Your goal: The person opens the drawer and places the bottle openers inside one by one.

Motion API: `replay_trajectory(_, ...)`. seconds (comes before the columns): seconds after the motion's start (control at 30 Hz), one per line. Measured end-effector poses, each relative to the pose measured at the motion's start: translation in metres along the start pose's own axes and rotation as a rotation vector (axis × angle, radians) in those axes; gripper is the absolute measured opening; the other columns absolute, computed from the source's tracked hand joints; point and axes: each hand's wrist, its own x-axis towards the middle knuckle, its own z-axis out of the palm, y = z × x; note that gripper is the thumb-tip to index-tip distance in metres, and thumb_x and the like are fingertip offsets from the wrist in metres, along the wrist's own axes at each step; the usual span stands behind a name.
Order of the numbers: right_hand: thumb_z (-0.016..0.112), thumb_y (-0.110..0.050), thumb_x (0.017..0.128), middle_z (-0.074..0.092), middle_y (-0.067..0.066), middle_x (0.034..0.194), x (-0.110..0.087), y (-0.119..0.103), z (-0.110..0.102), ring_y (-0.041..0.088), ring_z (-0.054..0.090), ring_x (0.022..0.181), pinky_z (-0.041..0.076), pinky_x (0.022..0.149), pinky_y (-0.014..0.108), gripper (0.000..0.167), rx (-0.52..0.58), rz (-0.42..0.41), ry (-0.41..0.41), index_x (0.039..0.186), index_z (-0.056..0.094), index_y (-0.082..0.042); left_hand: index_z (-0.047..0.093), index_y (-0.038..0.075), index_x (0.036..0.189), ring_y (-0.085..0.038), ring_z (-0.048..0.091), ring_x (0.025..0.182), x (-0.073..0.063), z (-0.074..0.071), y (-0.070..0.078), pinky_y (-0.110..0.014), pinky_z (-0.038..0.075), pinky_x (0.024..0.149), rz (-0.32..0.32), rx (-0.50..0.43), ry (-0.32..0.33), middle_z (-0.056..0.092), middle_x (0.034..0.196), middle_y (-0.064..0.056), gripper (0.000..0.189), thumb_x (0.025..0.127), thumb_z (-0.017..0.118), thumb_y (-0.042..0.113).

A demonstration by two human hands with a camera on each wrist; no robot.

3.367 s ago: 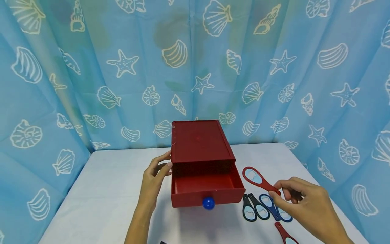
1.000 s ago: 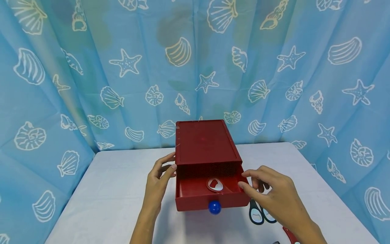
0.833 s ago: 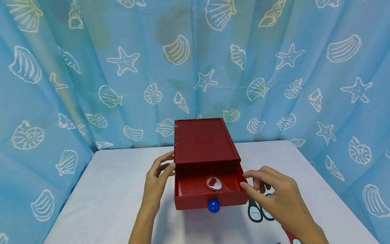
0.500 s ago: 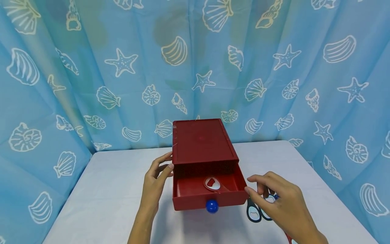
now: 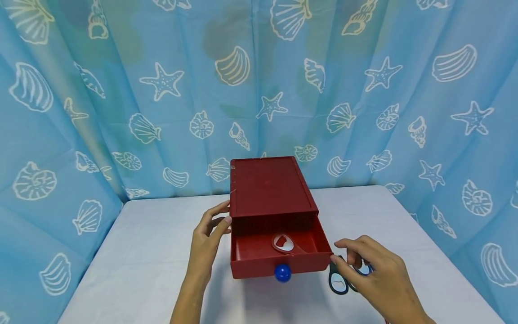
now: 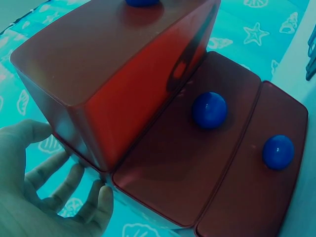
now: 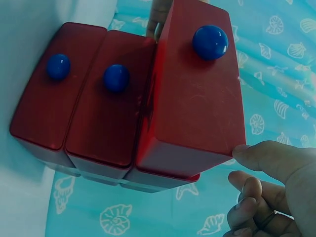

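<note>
A dark red drawer cabinet (image 5: 269,185) stands on the white table, its top drawer (image 5: 256,268) pulled out. Inside that drawer lies a red bottle opener (image 5: 283,243) with a pale metal insert. My left hand (image 5: 206,243) rests its fingertips against the cabinet's left side, fingers loosely bent, as the left wrist view also shows. On the other side my right hand (image 5: 376,270) holds nothing; its thumb tip is right at the drawer's front right corner, the other fingers loosely curled. Black-handled bottle opener (image 5: 338,283) lies beneath that hand.
Blue bottle opener (image 5: 364,268) is partly hidden behind the right hand. Two closed drawers with blue knobs (image 7: 117,78) sit below the pulled-out one. A blue shell-patterned curtain (image 5: 162,112) hangs behind the white table (image 5: 133,252).
The red bottle opener, earlier pinched in my right hand over the table, now lies in the drawer. The right hand has since drawn back slightly rightward and down; the left stays put.
</note>
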Motion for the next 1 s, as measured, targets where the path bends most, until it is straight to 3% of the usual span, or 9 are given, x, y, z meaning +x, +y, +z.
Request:
replay_trajectory(0.23, 0.093, -0.003, 0.065, 0.050, -0.015, 0.077, -0.010, 0.004, -0.004, 0.002, 0.049, 0.064, 0.045, 0.056, 0.010, 0.043, 0.016, 0.015, 0.008, 0.100, 0.074, -0.018, 0.061, 0.032, 0.135, -0.024, 0.059, 0.114, 0.000, 0.002, -0.001, -0.046, 0.050, 0.096, -0.009, -0.006, -0.003, 0.058, 0.132, 0.002, 0.037, 0.098, 0.065, 0.029)
replay_trajectory(0.43, 0.091, -0.005, 0.069, 0.048, -0.015, 0.075, -0.028, 0.020, -0.009, 0.002, 0.049, 0.064, 0.044, 0.055, 0.011, 0.033, -0.062, 0.119, -0.042, 0.095, 0.075, -0.017, 0.060, 0.033, 0.135, -0.023, 0.060, 0.112, -0.002, 0.004, 0.001, -0.045, 0.049, 0.097, -0.026, 0.016, 0.007, 0.057, 0.132, 0.004, 0.037, 0.099, 0.064, 0.031)
replay_trajectory(0.73, 0.084, -0.020, 0.081, 0.047, -0.007, 0.074, -0.072, 0.070, -0.023, 0.010, 0.045, 0.066, 0.040, 0.046, 0.021, 0.021, -0.239, 0.449, -0.291, 0.097, 0.075, -0.011, 0.059, 0.031, 0.138, -0.024, 0.059, 0.113, -0.001, 0.005, 0.004, -0.034, 0.052, 0.094, -0.012, 0.028, 0.013, 0.055, 0.134, 0.005, 0.039, 0.099, 0.063, 0.031)
replay_trajectory(1.0, 0.081, -0.022, 0.082, 0.046, -0.004, 0.071, -0.105, 0.098, -0.028, 0.014, 0.045, 0.064, 0.038, 0.048, 0.023, 0.022, -0.266, 0.575, -0.418, 0.095, 0.075, -0.006, 0.058, 0.027, 0.140, -0.027, 0.058, 0.114, -0.007, 0.010, 0.003, -0.031, 0.051, 0.094, -0.034, 0.017, 0.013, 0.054, 0.135, 0.003, 0.039, 0.101, 0.060, 0.028)
